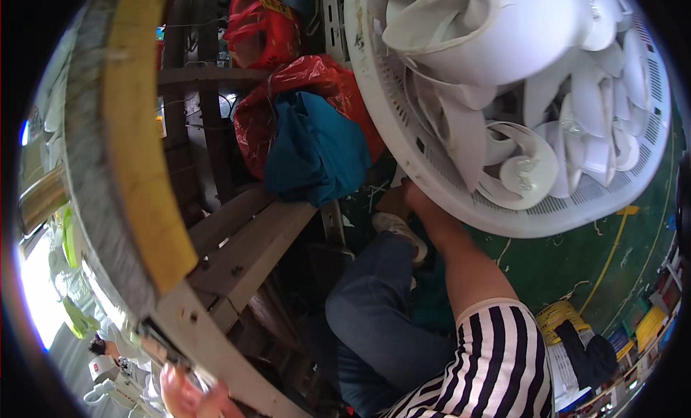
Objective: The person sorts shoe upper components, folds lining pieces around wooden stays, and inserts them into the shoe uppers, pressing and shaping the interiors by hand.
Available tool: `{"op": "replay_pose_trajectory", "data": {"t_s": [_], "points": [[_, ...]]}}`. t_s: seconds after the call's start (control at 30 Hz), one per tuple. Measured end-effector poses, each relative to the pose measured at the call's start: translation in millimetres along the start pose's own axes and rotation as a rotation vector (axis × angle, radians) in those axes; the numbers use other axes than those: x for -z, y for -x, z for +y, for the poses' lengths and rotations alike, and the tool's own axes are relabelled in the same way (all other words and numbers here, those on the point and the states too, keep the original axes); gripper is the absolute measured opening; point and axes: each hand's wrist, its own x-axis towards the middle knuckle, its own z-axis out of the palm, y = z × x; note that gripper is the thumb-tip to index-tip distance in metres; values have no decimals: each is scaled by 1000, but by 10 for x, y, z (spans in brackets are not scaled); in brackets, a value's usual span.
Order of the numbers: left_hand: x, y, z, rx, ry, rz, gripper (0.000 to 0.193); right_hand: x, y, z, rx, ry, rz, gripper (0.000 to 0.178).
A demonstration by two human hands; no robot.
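Observation:
My right hand (pixel 409 193) reaches down to the floor beside my shoe (pixel 400 232). The rim of a large white plastic basket (pixel 425 175) cuts off part of the hand, so its fingers and anything in them are hidden. A tan, flat-looking piece (pixel 392 202) lies close to it. At the lower left my left hand (pixel 191 395) is by the corner of the workbench frame (pixel 216 353). Its fingers look curled, at a small metallic edge; what they grip is not clear. Curved white plastic pieces (pixel 497 44) fill the basket.
A teal cloth bundle (pixel 317 148) and a red plastic bag (pixel 317 73) rest on a frame shelf, with another red bag (pixel 263 29) behind. The bench's yellow-edged side (pixel 140 130) rises at left. A yellow-and-white sack (pixel 565 324) with dark cloth stands on the green floor (pixel 533 260).

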Motion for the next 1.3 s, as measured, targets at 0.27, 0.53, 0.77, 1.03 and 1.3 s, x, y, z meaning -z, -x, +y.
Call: {"op": "replay_pose_trajectory", "data": {"t_s": [0.27,0.53,0.77,1.03,1.3], "points": [[-473,-288,-191,-36,-44,-155,25,-493,622,244,-11,-221,90,31],[-635,-423,11,-55,-57,-209,26,-716,704,250,-26,-351,231,37],[-433,-481,395,-80,-11,-159,28,-564,245,-62,-48,-371,419,44],[58,-537,475,-179,128,-173,55,1011,1803,-1174,167,-1858,-219,34],[18,-399,243,-30,494,187,61,2586,3092,-2572,640,-2620,-920,39]]}}
